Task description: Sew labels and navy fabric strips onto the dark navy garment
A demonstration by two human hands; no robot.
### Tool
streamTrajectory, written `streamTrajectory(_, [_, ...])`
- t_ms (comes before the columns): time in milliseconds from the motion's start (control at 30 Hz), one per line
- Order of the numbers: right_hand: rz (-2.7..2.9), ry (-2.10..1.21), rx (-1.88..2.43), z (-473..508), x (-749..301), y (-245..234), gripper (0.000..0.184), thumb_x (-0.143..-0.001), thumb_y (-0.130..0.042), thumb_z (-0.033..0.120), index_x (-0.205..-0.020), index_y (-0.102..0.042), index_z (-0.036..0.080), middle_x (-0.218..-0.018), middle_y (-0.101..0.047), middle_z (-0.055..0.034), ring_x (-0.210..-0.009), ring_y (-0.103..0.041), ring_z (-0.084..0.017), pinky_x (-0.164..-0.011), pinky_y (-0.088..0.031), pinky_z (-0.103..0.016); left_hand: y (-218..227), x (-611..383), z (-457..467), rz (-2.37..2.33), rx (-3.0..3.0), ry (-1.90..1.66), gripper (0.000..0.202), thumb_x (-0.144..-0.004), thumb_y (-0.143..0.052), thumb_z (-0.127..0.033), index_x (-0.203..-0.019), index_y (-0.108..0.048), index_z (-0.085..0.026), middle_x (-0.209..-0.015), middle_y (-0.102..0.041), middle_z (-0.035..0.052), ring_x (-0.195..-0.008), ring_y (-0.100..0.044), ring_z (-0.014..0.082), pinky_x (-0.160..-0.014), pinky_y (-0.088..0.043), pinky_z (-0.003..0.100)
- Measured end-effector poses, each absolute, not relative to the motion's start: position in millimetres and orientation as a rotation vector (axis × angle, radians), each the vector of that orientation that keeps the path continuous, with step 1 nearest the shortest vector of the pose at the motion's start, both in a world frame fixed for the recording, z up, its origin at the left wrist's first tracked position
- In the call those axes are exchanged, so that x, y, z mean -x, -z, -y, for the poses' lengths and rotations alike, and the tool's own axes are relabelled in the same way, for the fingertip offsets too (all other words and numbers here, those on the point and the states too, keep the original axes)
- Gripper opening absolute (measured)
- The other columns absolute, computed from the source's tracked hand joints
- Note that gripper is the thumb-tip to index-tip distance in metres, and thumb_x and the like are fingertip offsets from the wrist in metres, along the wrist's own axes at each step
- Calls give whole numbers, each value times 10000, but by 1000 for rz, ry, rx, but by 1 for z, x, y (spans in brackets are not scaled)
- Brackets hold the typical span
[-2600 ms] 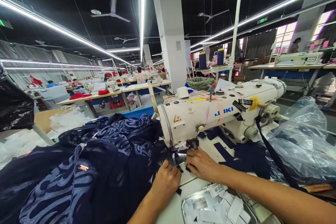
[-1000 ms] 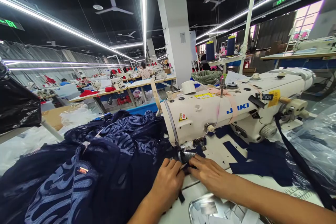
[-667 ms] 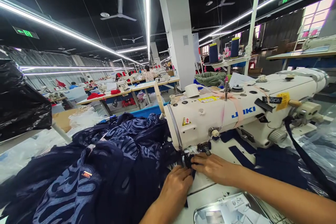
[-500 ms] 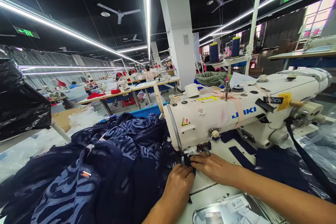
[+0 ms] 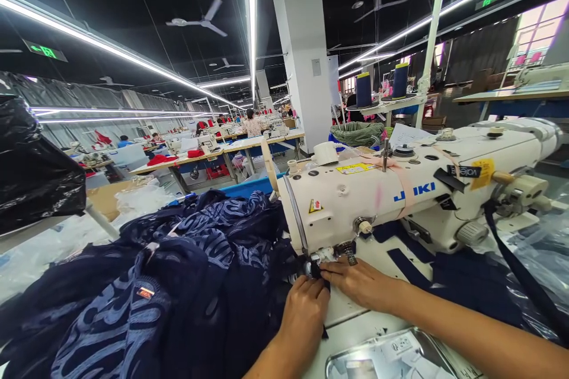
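Note:
A cream sewing machine (image 5: pixel 400 189) stands on the white table. My left hand (image 5: pixel 304 311) lies on dark navy fabric (image 5: pixel 240 302) just in front of the presser foot (image 5: pixel 316 263), fingers curled and pressing the cloth down. My right hand (image 5: pixel 362 281) rests to the right of the foot, fingers together, pinching a small dark piece at the needle. A big heap of navy patterned garments (image 5: pixel 146 290) spreads to the left of the machine.
A metal tray of white labels (image 5: pixel 391 358) sits at the near edge. Navy strips (image 5: pixel 448 275) and a clear plastic bag (image 5: pixel 540 249) lie to the right. Two thread cones (image 5: pixel 382 83) stand behind. Other sewing tables and workers fill the hall at the back left.
Both hands have stayed at the presser foot, creeping slightly closer to it. The view has shifted a little left and up, so less of the label tray shows.

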State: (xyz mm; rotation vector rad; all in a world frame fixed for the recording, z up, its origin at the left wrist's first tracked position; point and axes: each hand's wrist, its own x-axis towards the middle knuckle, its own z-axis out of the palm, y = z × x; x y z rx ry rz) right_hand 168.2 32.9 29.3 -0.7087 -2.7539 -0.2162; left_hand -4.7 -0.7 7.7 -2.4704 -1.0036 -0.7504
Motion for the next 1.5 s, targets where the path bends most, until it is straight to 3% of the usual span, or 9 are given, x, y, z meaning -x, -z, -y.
streamTrajectory(400, [2693,311,755,-42,-168,-13,463,-723,-409,-22,-1154,-505,121,-1149,-575,-126,-962,-572,-225,-852,-425,-364,-10,-1,-3,1041,2375,731,253,-703,-418,62,-665,-545,-155,-715,-650,21,-634,-596,141,-648,-435,282])
streamTrajectory(800, [2642,256,810,-46,-164,-13,444,-749,-405,1,-1149,-533,143,-1066,-622,-110,-935,-575,-238,-825,-414,-386,-10,-1,-5,1143,2340,762,251,-700,-433,51,-677,-557,-166,-711,-656,-9,-628,-589,141,-686,-357,317])
streamTrajectory(1067, [2573,51,789,-44,-173,-25,257,-779,-484,182,-975,-650,168,-903,-660,-75,-851,-565,-210,-879,-359,-382,-29,13,12,1522,2462,628,302,-699,-446,0,-855,-606,-203,-855,-666,11,-803,-597,192,-777,-356,379])
streamTrajectory(1233, [2626,-44,866,-28,-169,-22,341,-796,-519,319,-1093,-590,168,-1058,-581,-99,-921,-540,-235,-847,-384,-376,-48,43,-1,1819,2462,609,386,-695,-358,38,-864,-626,-183,-845,-678,26,-809,-603,176,-742,-416,327])
streamTrajectory(1367, [2605,28,857,-21,-161,-22,271,-836,-468,257,-1056,-586,154,-1013,-566,-99,-919,-520,-228,-818,-396,-351,-51,44,-8,1843,2453,711,319,-682,-435,-12,-880,-620,-182,-863,-668,20,-807,-599,181,-745,-421,338])
streamTrajectory(1500, [2592,15,847,-23,-160,-22,253,-824,-448,168,-1030,-593,169,-998,-565,-89,-888,-524,-212,-776,-411,-336,-41,31,-4,1418,2435,694,287,-649,-560,-58,-895,-613,-197,-936,-629,39,-882,-558,220,-806,-355,414])
